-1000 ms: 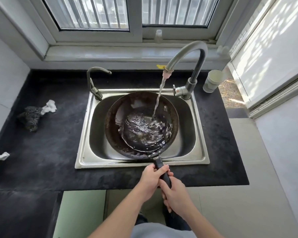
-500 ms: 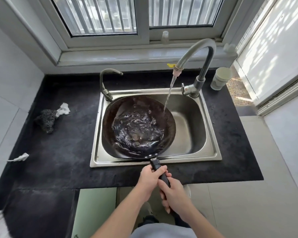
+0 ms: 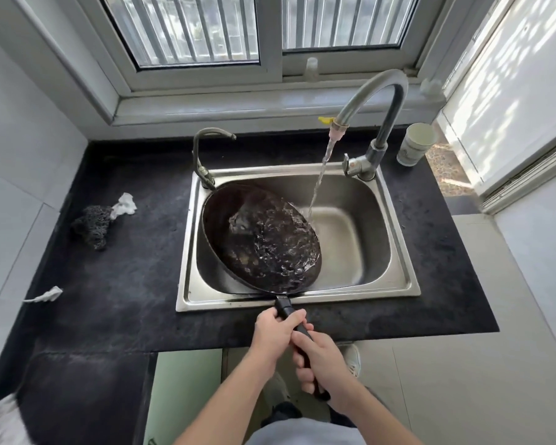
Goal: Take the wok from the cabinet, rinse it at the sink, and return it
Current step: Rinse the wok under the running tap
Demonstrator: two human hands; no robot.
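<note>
Nearest the body, the right hand (image 3: 326, 364) is wrapped round the tail end of the wok's black handle (image 3: 284, 308), and just ahead of it the left hand (image 3: 275, 330) is clamped on the same handle closer to the pan, so both hands bear the load over the front edge of the dark bench (image 3: 126, 284). The wok (image 3: 260, 242) sits inside the steel sink (image 3: 395, 284), in the left half of the basin. It is tipped so its right rim is low, and a churning pool of water lies across its inner face. This looks like the swirl-and-pour part of the rinse. To do it well, the forward hand should steer the roll while the rear hand takes the weight. The low rim should stay well inside the sink walls so the slosh empties into the basin rather than onto the bench. The stream of water (image 3: 318, 181) from the tall tap (image 3: 376, 101) lands right at the wok's right edge, and whether it hits the rim or the basin I cannot tell. Sliding the pan a little to the right would put the stream back inside. The far rim is close to the small tap (image 3: 203, 162), so any rocking should stay gentle on that side. A dark scourer (image 3: 92, 223) lies on the bench well to the left.
</note>
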